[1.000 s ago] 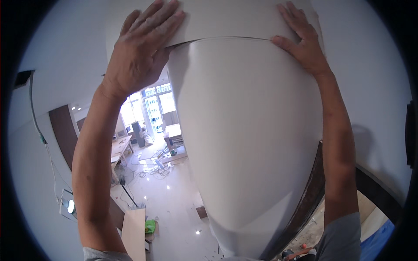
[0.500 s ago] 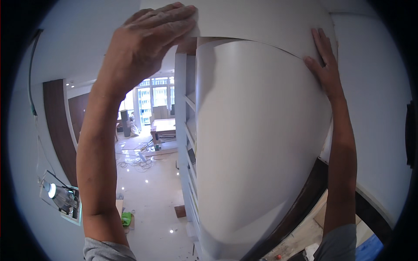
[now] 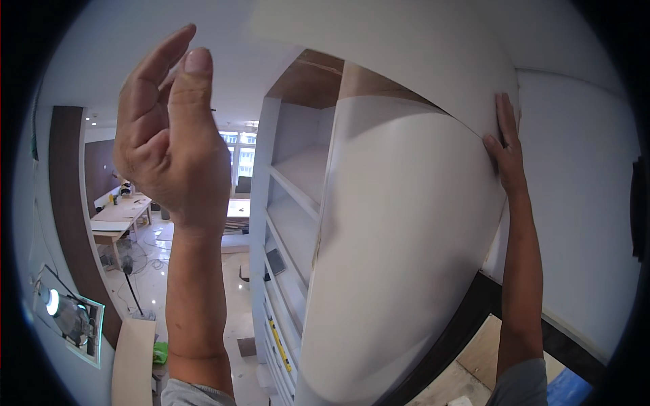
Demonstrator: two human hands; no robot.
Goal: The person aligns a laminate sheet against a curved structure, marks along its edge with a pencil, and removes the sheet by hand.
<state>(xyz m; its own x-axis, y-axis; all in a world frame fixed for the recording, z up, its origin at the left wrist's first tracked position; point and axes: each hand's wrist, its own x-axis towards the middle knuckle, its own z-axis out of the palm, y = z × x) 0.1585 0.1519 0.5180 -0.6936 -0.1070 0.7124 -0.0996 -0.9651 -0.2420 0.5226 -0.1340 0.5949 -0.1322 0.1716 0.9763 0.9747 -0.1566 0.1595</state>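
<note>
My left hand (image 3: 169, 135) is raised in the air at upper left, loosely curved and empty, apart from the white upper board (image 3: 393, 34). My right hand (image 3: 506, 142) lies open against that board near its right end, with the thumb at the seam over a large curved white panel (image 3: 399, 237). A gap shows brown wood (image 3: 308, 81) between board and curved panel toward the left. Beside the curved panel stands a white open shelving unit (image 3: 291, 189), with a yellow level-like tool (image 3: 277, 342) on a lower shelf.
A lit lamp (image 3: 61, 308) sits at a square wall opening on the left. A work table (image 3: 118, 213) and a window (image 3: 244, 159) are farther back. A board (image 3: 132, 358) leans low left, above a tiled floor with cables. A dark curved edge (image 3: 467, 304) runs below the panel.
My left hand has left the upper board and moved leftward, turning over. My right hand stays on the board. The view has shifted, revealing more shelving and the gap above the curved panel.
</note>
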